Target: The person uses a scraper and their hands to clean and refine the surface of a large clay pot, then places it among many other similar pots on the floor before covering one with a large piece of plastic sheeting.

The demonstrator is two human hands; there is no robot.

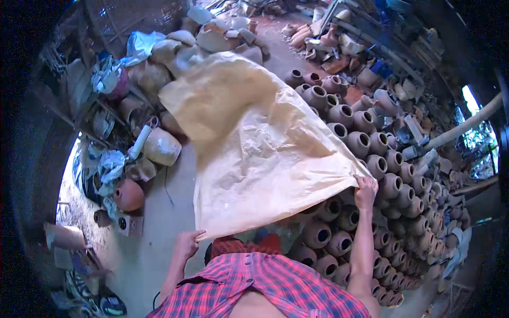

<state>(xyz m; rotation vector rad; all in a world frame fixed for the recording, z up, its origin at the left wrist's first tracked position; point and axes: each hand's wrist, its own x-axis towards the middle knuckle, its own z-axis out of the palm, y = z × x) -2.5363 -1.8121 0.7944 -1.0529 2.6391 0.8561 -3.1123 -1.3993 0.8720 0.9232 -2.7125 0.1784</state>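
A large, crumpled, cream-coloured sheet [254, 143] spreads out in front of me, its far end raised and blurred. Whether it is plastic or cloth I cannot tell. My left hand [186, 245] is closed on its near left corner, and my right hand [366, 192] grips its near right corner in a fist. Under and beside the right part of the sheet stand many round clay pots [359, 144], packed in rows with their mouths showing. The sheet hides some of them. My right forearm reaches over several pots.
Bulky pots and bundles [161, 146] line the left side, near a reddish round pot [129, 194] and a pale block with holes [130, 225]. Broken pottery [334, 45] heaps up at the far right. A wooden pole [466, 123] slants in from the right.
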